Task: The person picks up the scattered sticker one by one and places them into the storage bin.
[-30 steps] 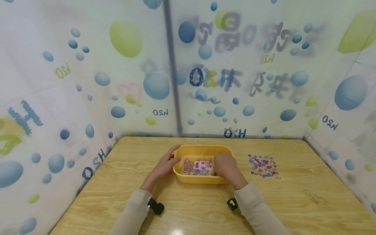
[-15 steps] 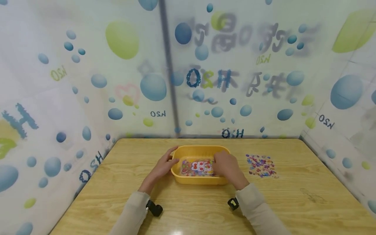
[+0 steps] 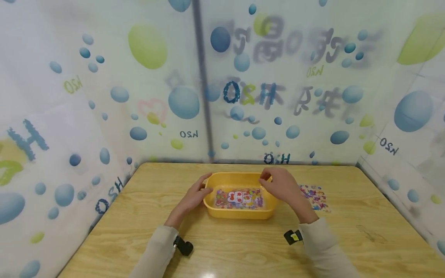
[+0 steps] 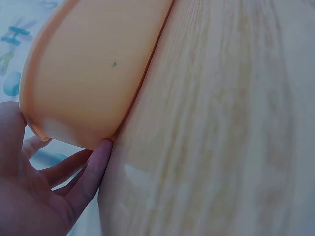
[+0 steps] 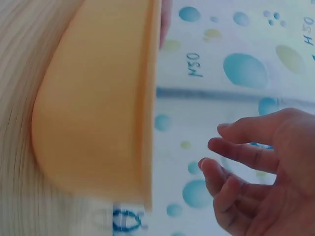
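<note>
A yellow plastic basin (image 3: 240, 213) stands on the table, with a flat, colourful layer (image 3: 257, 197) inside bearing a white cartoon figure with a red bow. My left hand (image 3: 191, 199) holds the basin's left end. In the left wrist view, the thumb is at the rim and the fingertips touch the outer wall near the base. Above the basin's right end is my right hand (image 3: 281, 184), its fingers loosely bent. Seen from the right wrist, that hand (image 5: 261, 167) is apart from the basin wall (image 5: 93, 108), and nothing shows between its fingers.
Small colourful pieces (image 3: 318, 197) lie spread on the table right of the basin, partly behind my right forearm. The wooden table (image 3: 229, 247) is bordered by printed curtains (image 3: 299, 150) at the back and both sides.
My right hand has come up out of the basin and moved over its right rim, uncovering the right part of the colourful layer. The left hand has kept its place.
</note>
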### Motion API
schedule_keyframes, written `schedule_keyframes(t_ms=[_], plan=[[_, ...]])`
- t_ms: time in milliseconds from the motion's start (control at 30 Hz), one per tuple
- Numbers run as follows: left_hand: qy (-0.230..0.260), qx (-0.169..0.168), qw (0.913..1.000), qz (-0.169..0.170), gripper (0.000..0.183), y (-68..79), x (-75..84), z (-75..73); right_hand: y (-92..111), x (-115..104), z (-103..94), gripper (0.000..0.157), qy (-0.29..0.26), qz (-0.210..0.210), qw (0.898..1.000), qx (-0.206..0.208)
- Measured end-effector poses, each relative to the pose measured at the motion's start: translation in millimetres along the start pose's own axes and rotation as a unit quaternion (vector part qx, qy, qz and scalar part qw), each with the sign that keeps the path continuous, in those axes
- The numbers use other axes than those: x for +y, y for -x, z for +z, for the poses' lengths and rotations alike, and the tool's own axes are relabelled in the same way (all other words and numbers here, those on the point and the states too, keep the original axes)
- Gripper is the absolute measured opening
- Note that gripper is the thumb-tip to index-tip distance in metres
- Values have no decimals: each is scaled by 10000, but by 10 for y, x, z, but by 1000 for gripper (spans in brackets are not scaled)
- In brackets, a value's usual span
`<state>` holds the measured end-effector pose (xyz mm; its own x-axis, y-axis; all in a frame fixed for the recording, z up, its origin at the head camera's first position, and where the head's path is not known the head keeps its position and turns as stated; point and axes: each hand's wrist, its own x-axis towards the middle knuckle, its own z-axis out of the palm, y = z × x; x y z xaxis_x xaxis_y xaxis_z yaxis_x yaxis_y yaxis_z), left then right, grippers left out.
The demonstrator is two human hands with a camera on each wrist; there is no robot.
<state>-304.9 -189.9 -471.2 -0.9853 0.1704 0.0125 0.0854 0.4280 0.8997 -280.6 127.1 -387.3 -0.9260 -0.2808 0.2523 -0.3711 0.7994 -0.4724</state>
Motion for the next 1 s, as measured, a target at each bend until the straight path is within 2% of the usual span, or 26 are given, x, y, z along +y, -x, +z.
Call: schedule_keyframes(t_ms=[200, 500, 800, 1000], plan=[[-94, 22, 10000, -7, 54, -5, 48, 8, 149, 299, -232, 16, -84, 3, 9996, 258], [-8, 29, 10000, -67, 54, 16, 19, 13, 354, 828, -439, 21, 147, 398, 9987, 288], [-14, 38, 9999, -100, 53, 14, 10, 21, 424, 1397, -500, 37, 375, 680, 9969, -106], [-98, 75, 9999, -19, 54, -3, 19, 18, 434, 1647, -472, 44, 561, 823, 9941, -428]])
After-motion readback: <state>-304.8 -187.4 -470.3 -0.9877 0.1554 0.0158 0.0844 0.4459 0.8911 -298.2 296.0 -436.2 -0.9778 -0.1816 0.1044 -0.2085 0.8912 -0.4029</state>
